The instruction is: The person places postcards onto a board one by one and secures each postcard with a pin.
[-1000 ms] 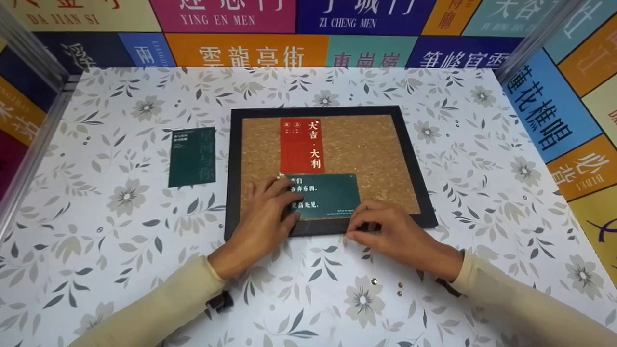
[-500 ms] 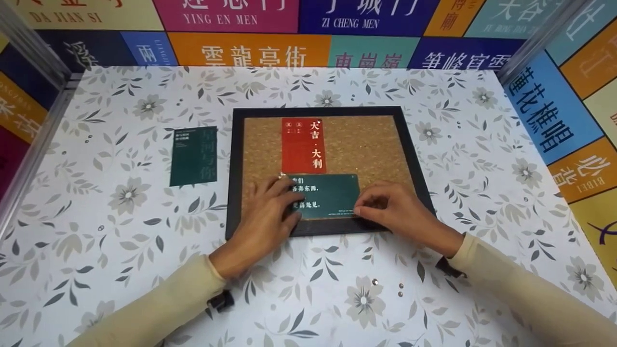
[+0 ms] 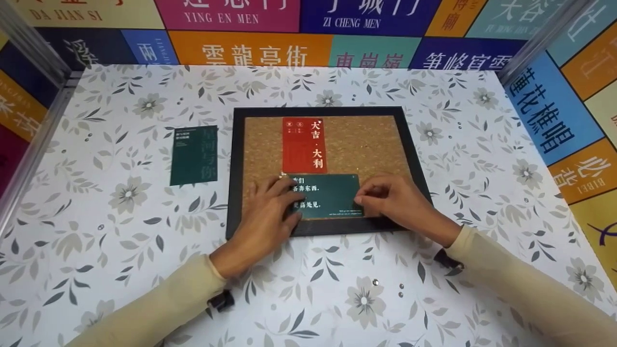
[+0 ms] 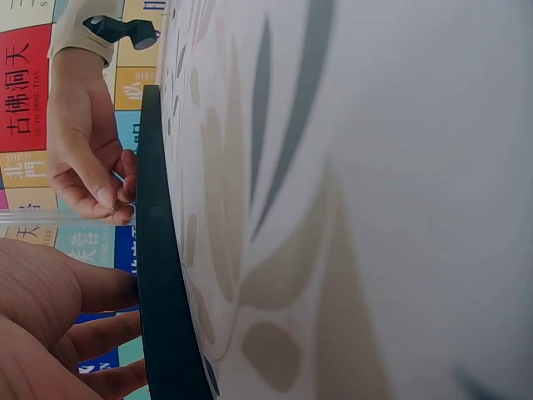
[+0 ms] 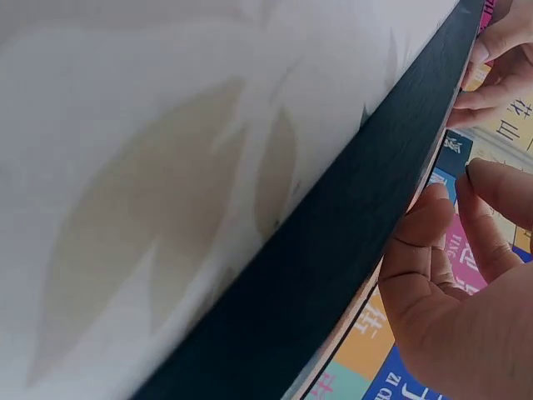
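A green card [image 3: 332, 195] with white writing lies crosswise on the framed corkboard [image 3: 371, 144], just below an upright red card [image 3: 301, 152]. My left hand [image 3: 267, 212] rests on the green card's left end, fingers spread and relaxed. A small shiny tack shows by its fingertips at the card's upper left corner. Over the card's right edge, my right hand [image 3: 397, 200] pinches a tiny thing between thumb and forefinger. In the right wrist view it is a small dark tip [image 5: 468, 170], seemingly a thumbtack, mostly hidden by the fingers.
Another green card [image 3: 194, 156] lies on the flowered tabletop left of the board. Several small metal thumbtacks [image 3: 376, 282] are on the table in front, towards the right. Colourful lettered panels [image 3: 250, 48] stand round the table's back and sides.
My right hand has moved up from the board's front edge to the green card's right edge, still pinching. My left hand has stayed on the card.
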`<state>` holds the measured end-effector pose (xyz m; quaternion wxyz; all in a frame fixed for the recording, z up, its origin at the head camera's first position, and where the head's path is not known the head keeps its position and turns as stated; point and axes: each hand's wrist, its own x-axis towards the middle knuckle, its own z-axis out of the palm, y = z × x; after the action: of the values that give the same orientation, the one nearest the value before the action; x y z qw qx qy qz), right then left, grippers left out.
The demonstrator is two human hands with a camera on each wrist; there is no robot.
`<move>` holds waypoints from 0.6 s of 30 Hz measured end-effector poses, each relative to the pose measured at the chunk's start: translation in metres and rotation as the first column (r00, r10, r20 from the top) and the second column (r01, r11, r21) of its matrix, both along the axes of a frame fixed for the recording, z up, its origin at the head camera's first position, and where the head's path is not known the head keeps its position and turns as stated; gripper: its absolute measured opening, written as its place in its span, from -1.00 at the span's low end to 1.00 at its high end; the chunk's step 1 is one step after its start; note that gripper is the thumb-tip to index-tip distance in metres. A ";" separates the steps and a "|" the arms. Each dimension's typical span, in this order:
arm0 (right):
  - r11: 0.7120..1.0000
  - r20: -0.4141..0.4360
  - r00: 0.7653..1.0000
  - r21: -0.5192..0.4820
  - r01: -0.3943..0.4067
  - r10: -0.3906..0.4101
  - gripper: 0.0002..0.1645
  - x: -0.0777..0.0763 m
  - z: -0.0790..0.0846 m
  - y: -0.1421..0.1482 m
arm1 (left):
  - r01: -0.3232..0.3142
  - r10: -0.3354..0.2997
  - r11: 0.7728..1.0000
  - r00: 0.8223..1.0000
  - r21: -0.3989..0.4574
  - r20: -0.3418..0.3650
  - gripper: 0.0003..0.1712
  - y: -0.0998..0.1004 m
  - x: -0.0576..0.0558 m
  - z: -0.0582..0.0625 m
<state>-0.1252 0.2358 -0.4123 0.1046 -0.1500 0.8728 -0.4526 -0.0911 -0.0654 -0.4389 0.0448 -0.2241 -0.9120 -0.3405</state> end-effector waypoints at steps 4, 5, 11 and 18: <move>1.000 0.029 0.999 -0.012 0.016 -0.016 -0.95 -0.003 0.000 0.000 | -0.001 0.001 1.000 1.000 0.002 -0.003 -0.63 0.000 -0.001 -0.002; 1.000 0.032 0.999 -0.009 0.021 -0.021 -0.95 -0.003 0.000 -0.001 | 0.002 -0.002 1.000 1.000 0.003 0.007 -0.63 0.000 0.000 0.000; 0.999 0.057 0.997 -0.006 0.043 -0.043 -0.94 -0.006 -0.001 -0.001 | 0.000 0.001 1.000 0.999 -0.005 0.033 -0.63 0.000 0.002 0.006; 0.999 0.040 0.998 -0.007 0.051 -0.051 -0.92 -0.010 -0.002 -0.001 | -0.003 0.003 1.000 1.000 -0.006 0.029 -0.63 0.001 0.002 0.006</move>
<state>-0.1351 0.2351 -0.4138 0.1098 -0.1192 0.8722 -0.4616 -0.0893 -0.0647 -0.4330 0.0317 -0.2178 -0.9139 -0.3411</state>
